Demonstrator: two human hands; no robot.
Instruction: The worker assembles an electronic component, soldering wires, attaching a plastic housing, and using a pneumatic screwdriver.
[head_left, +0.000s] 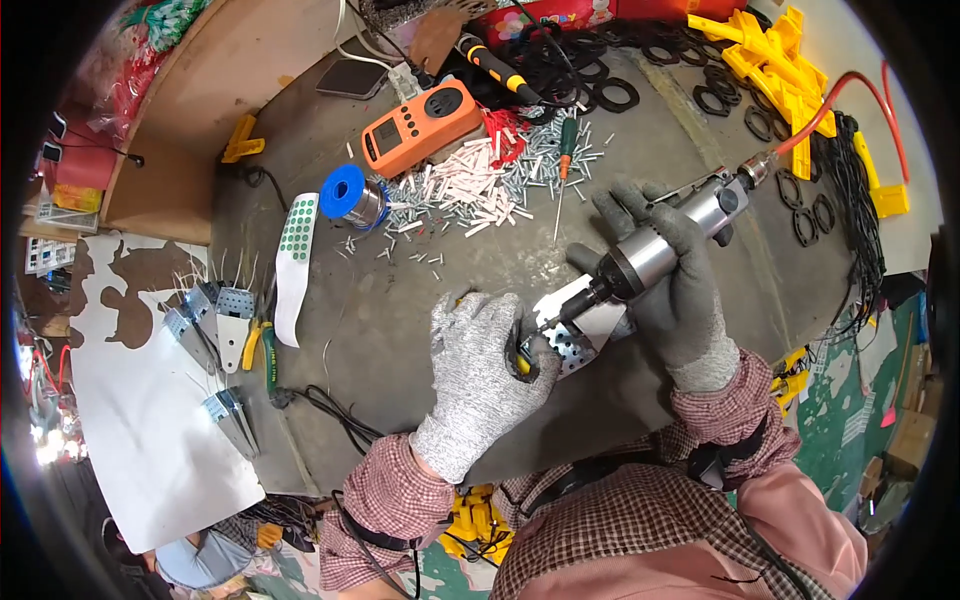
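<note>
My left hand (pixel 482 372), in a speckled grey glove, is closed on a perforated metal plate (pixel 572 348) low over the table's near side. A bit of yellow shows beside its fingertips; the rest of that piece is hidden under the glove. My right hand (pixel 690 300), in a darker grey glove, is wrapped round a silver air screwdriver (pixel 648 258). The tool lies tilted, its black nose pointing down-left at the plate next to my left fingertips. Whether the bit touches a screw cannot be seen. A red air hose (pixel 835 105) runs from the tool's rear.
Beyond my hands lie a heap of screws and pale plugs (pixel 470 180), a green-handled screwdriver (pixel 568 150), an orange meter (pixel 420 130) and a solder spool (pixel 352 197). Wired metal parts (pixel 232 305) and pliers (pixel 270 360) are left. Black rings (pixel 615 95) and yellow parts (pixel 775 70) lie far right.
</note>
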